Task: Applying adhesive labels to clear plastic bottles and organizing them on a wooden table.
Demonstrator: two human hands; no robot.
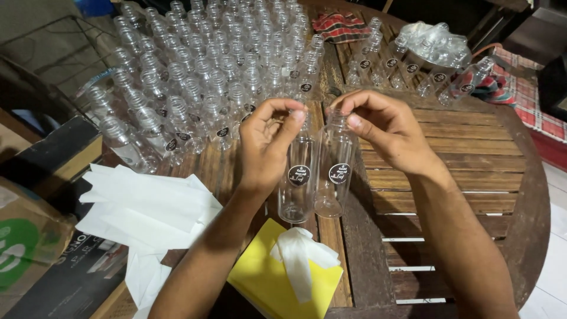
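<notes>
Two clear plastic bottles with round black labels stand upright side by side on the round wooden slatted table. My left hand pinches the neck of the left bottle. My right hand pinches the neck of the right bottle. Both bottles are uncapped and look empty. The two hands nearly meet above the bottle mouths.
Several rows of identical clear bottles crowd the table's far left. A short row of labelled bottles and a clear bag of parts lie far right. White tissues, a yellow tissue box, a cardboard box and checkered cloth surround them.
</notes>
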